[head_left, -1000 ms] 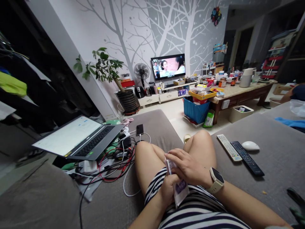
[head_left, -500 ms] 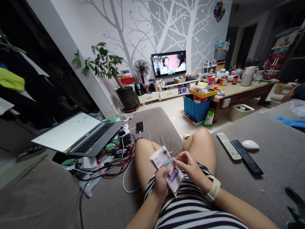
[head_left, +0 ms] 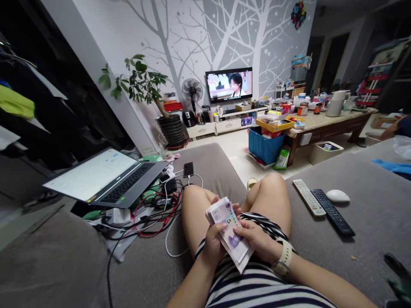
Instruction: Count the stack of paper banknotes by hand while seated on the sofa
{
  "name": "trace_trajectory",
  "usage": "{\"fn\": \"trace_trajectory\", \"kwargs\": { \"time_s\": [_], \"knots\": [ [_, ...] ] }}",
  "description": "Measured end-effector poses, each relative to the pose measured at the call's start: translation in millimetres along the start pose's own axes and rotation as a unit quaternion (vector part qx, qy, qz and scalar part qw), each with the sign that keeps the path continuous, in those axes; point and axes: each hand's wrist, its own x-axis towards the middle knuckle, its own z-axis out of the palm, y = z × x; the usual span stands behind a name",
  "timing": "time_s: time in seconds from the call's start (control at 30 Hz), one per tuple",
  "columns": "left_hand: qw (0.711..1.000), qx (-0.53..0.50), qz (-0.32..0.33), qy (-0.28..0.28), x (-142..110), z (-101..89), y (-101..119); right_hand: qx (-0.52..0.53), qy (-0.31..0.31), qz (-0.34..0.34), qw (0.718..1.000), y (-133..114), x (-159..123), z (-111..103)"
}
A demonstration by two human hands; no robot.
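A stack of purple-and-white banknotes (head_left: 231,233) is held over my lap, the top one showing a large 5 and a portrait. My left hand (head_left: 214,244) is closed around the stack's left side, its thumb lying across the top note. On the right side, my right hand (head_left: 258,239) also grips the stack, thumb pressed on the face of the top note and fingers underneath. The notes' lower edges are slightly fanned out. A pale watch (head_left: 283,259) sits on my right wrist. Striped cloth (head_left: 253,286) covers my lap beneath the notes.
On the sofa to my left lie an open laptop (head_left: 128,182), tangled cables (head_left: 160,214) and a phone (head_left: 188,169). To my right are a white remote (head_left: 308,197), a black remote (head_left: 333,212) and a white mouse (head_left: 338,196). A cluttered table (head_left: 321,122) stands beyond.
My right hand has gone from fingers raised at the stack's edge to gripping its right side with the thumb on top. The stack's edges are now more spread.
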Motion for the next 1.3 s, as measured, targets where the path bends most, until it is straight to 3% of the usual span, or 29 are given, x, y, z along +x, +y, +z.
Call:
{"fn": "trace_trajectory", "kwargs": {
  "time_s": [0.23,0.47,0.63,0.7,0.77,0.83,0.93,1.03,1.17,1.3],
  "knots": [
    [1.000,-0.007,0.030,-0.004,-1.1,-3.3,-3.1,0.027,0.015,0.042,0.999,0.0,-6.2,6.5],
    [0.999,-0.010,0.040,0.031,-1.3,-1.0,-4.4,0.029,0.027,0.052,0.998,-2.4,-8.0,10.0],
    [0.998,-0.016,0.044,0.038,-2.9,0.7,-3.9,-0.020,0.023,0.035,0.999,-1.1,-6.3,8.0],
    [0.998,-0.015,0.053,0.044,-3.0,1.8,-2.8,-0.097,0.033,-0.015,0.995,-4.6,-7.2,6.2],
    [0.997,-0.013,0.061,0.055,-2.4,3.4,-1.4,-0.222,0.068,-0.104,0.967,-11.3,-11.0,5.5],
    [0.996,-0.012,0.058,0.070,-1.4,5.0,-0.5,-0.353,0.094,-0.168,0.915,-19.4,-17.6,7.3],
    [0.995,-0.011,0.058,0.085,0.8,5.6,-1.7,-0.478,0.060,-0.177,0.858,-28.0,-28.7,14.9],
    [0.992,-0.020,0.061,0.105,4.0,2.3,-5.3,-0.550,0.029,-0.159,0.819,-28.3,-34.6,23.9],
    [0.987,-0.036,0.043,0.150,9.5,-5.7,-10.1,-0.602,0.025,-0.144,0.785,-23.0,-33.3,30.3],
    [0.983,-0.042,0.027,0.176,13.0,-10.4,-10.5,-0.605,0.025,-0.126,0.786,-25.6,-32.0,31.7]
  ]
}}
